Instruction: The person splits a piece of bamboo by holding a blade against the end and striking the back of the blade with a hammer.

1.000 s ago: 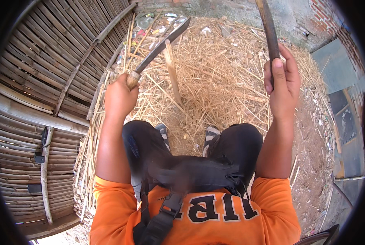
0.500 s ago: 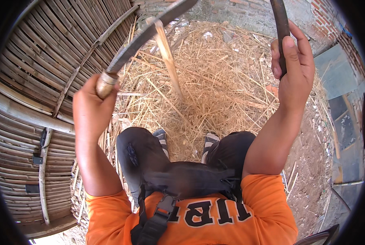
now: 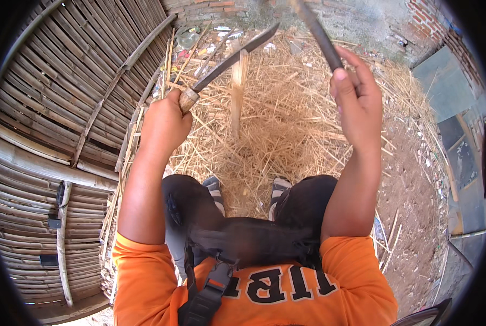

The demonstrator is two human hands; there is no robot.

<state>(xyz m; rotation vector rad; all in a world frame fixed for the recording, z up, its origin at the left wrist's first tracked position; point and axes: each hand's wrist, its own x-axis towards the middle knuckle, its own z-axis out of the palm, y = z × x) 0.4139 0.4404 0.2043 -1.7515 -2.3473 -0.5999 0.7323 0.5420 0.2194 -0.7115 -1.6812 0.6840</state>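
Since half a second ago, the left hand [image 3: 167,124] has moved away from the bamboo wall [image 3: 63,76] toward the middle, and the right hand [image 3: 361,111] has come inward too, its dark stick [image 3: 323,42] now leaning more to the left. The piece of wood [image 3: 237,98], which was tilted before, stands now almost upright on the straw-like splinters [image 3: 294,111], in front of the person's two shoes [image 3: 280,189]. The left fingers are folded firmly around the handle of the machete [image 3: 220,70]. Its blade crosses the top of the wood, but from here I cannot tell how deep it sits. The right thumb and fingers pinch the lower end of the stick, whose upper end looks blurred, near the brick wall [image 3: 357,27].
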